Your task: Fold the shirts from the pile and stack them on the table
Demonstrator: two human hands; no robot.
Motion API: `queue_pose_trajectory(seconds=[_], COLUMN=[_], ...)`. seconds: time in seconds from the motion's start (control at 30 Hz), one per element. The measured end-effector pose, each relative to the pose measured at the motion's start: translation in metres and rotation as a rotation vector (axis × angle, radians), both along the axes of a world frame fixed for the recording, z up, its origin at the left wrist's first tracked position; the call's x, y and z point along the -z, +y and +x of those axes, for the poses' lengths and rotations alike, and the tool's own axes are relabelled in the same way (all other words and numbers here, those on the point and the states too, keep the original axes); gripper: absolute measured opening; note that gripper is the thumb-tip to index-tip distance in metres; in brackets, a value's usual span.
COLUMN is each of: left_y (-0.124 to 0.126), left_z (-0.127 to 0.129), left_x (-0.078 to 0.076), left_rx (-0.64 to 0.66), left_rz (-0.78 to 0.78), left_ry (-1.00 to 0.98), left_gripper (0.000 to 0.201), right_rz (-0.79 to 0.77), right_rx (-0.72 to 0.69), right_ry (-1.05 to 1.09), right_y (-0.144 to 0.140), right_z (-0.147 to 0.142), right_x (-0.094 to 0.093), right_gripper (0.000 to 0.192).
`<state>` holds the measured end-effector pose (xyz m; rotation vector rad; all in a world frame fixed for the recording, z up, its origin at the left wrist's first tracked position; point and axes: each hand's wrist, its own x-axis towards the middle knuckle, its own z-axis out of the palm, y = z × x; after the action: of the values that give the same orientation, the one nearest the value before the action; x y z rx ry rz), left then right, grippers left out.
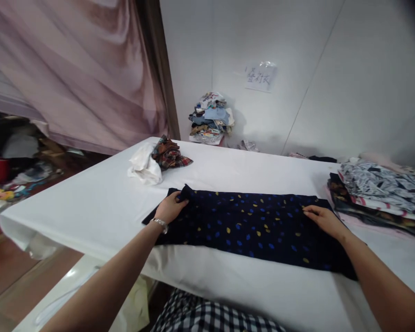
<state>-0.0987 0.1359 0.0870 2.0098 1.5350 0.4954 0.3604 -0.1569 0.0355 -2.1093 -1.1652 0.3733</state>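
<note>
A dark navy shirt (244,221) with blue and yellow leaf prints lies across the white table, folded into a long strip from left to right. At its left end my left hand (170,207), with a bracelet at the wrist, pinches a raised bit of the cloth between thumb and fingers. My right hand (325,221) rests over the right part of the shirt, thumb and fingertips closed on the fabric near its far edge. The dark cloth continues beneath my right forearm toward the table's near edge.
Crumpled white cloth (145,165) and a plaid garment (170,154) lie at the back left of the table (90,198). Folded clothes (383,193) are stacked at the right. Behind the table stands a clothes pile (211,117); a paper sign (260,76) hangs on the wall.
</note>
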Motion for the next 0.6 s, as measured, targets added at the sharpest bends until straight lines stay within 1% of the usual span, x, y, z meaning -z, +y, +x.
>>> queue_pose_trajectory(seconds=[0.03, 0.07, 0.1, 0.13, 0.17, 0.23, 0.27, 0.3, 0.37, 0.43, 0.53, 0.6], left_y=[0.004, 0.007, 0.009, 0.01, 0.01, 0.013, 0.015, 0.018, 0.024, 0.028, 0.03, 0.029], left_z=[0.002, 0.003, 0.002, 0.0, -0.002, -0.009, -0.012, -0.014, -0.016, -0.015, -0.015, -0.016], left_x=[-0.003, -0.007, -0.013, -0.019, -0.026, -0.039, -0.042, -0.044, -0.04, -0.031, -0.018, -0.015], left_rx=[-0.006, -0.023, -0.05, -0.083, -0.111, -0.139, -0.149, -0.166, -0.23, -0.294, -0.304, -0.295], left_rz=[0.026, 0.044, 0.043, 0.006, -0.064, -0.258, -0.353, -0.426, -0.511, -0.567, -0.564, -0.543], left_ry=[0.055, 0.08, 0.062, -0.023, -0.154, -0.45, -0.584, -0.667, -0.697, -0.654, -0.557, -0.534], left_gripper=[0.033, 0.027, 0.026, 0.027, 0.028, 0.031, 0.031, 0.029, 0.024, 0.023, 0.027, 0.031], right_rz=[0.013, 0.023, 0.034, 0.047, 0.063, 0.094, 0.105, 0.112, 0.107, 0.075, 0.01, 0.001], right_rx=[-0.002, -0.002, 0.004, 0.018, 0.038, 0.08, 0.098, 0.11, 0.112, 0.089, 0.044, 0.022], right_ry=[-0.003, -0.003, -0.002, 0.001, 0.005, 0.012, 0.011, 0.003, -0.022, -0.036, -0.042, -0.062], right_y=[0.0, -0.001, -0.001, -0.002, -0.003, -0.003, -0.001, 0.001, 0.009, 0.019, 0.031, 0.036], right_z=[-0.001, -0.002, -0.002, -0.002, -0.001, 0.002, 0.004, 0.007, 0.012, 0.016, 0.02, 0.023], right_x=[-0.002, -0.004, -0.007, -0.01, -0.014, -0.021, -0.024, -0.026, -0.028, -0.024, -0.016, -0.011], right_gripper=[0.039, 0.039, 0.04, 0.04, 0.041, 0.044, 0.046, 0.047, 0.047, 0.045, 0.042, 0.039])
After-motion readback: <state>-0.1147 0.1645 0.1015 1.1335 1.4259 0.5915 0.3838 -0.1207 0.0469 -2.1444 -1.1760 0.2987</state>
